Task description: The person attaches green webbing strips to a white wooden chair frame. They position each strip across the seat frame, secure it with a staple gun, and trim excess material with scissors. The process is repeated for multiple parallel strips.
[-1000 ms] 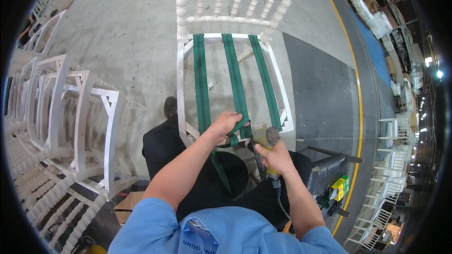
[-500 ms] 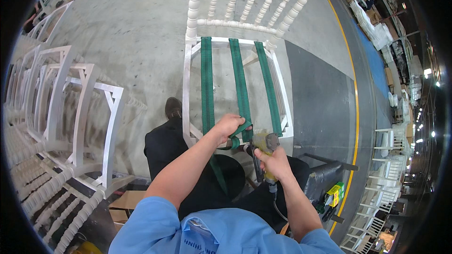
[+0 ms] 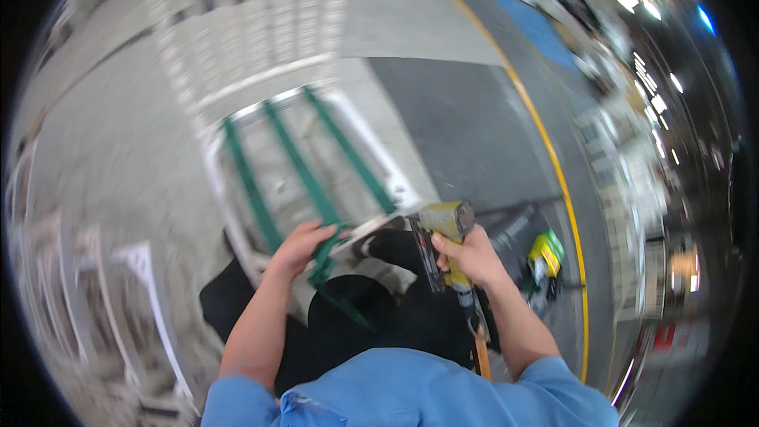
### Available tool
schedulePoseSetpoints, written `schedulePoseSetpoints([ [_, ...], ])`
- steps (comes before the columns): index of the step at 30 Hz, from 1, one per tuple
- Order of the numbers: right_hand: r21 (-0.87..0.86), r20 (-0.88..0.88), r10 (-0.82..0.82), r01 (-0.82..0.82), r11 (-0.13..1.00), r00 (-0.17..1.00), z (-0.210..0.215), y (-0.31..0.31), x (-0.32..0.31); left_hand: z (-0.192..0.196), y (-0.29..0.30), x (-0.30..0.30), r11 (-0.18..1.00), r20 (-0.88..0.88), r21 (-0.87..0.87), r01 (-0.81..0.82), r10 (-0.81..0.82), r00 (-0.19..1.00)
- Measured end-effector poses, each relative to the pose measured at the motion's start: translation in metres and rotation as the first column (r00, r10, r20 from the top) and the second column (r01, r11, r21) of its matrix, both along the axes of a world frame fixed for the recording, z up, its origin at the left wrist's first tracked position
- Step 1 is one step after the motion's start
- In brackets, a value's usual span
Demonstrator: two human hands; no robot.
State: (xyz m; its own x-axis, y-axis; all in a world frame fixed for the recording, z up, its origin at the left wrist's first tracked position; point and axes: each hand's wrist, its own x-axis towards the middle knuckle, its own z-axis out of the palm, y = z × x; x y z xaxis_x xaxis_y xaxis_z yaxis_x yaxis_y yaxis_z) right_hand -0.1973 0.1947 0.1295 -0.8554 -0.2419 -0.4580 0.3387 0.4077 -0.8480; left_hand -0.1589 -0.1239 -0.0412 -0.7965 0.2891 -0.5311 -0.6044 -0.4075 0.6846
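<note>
A white chair frame (image 3: pixel 237 190) stands before me with three green webbing straps (image 3: pixel 296 166) stretched across its seat opening. My left hand (image 3: pixel 300 245) grips the near end of the middle strap at the frame's front rail. My right hand (image 3: pixel 470 257) holds a yellow pneumatic stapler (image 3: pixel 444 225) by its handle, its nose lifted just right of the rail. An orange hose (image 3: pixel 480 348) hangs from the tool. The picture is blurred by motion.
More white chair frames (image 3: pixel 126 285) are stacked at my left. A yellow and green tool (image 3: pixel 545 257) lies on the dark floor mat at right, near a yellow floor line (image 3: pixel 553 174). My dark trousers and blue shirt fill the lower edge.
The view has swung so the chair frame now sits to the left and tilted. My right hand has pulled the stapler away from the rail to the right; my left hand still holds the strap.
</note>
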Motion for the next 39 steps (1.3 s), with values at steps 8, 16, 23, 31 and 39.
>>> schedulePoseSetpoints([
  [8, -0.019, -0.068, -0.588, 0.588, 0.808, 0.806, 0.011, 0.198, -0.001, -0.003, 0.052, 0.039, 0.511, -0.378, -0.843, -0.169, -0.340, 0.861],
  [16, -0.218, 0.341, -0.627, 0.708, 0.672, 0.700, -0.102, 0.307, 0.001, 0.019, 0.098, 0.049, 0.214, -0.232, -0.966, -0.146, -0.460, 0.857],
  [23, 0.574, -0.133, -0.404, 0.402, 0.713, 0.905, -0.109, 0.322, 0.019, 0.022, 0.110, 0.047, 0.059, -0.151, -0.988, -0.140, -0.492, 0.858],
  [31, 0.773, -0.289, -0.492, 0.504, 0.385, 0.821, -0.078, 0.408, 0.123, 0.017, 0.100, 0.048, 0.520, -0.230, -0.852, -0.062, -0.265, 0.936],
  [39, 0.758, -0.253, -0.607, 0.544, 0.359, 0.753, -0.111, 0.399, 0.162, 0.040, 0.091, 0.044, 0.963, -0.003, -0.270, -0.011, 0.011, 1.000],
])
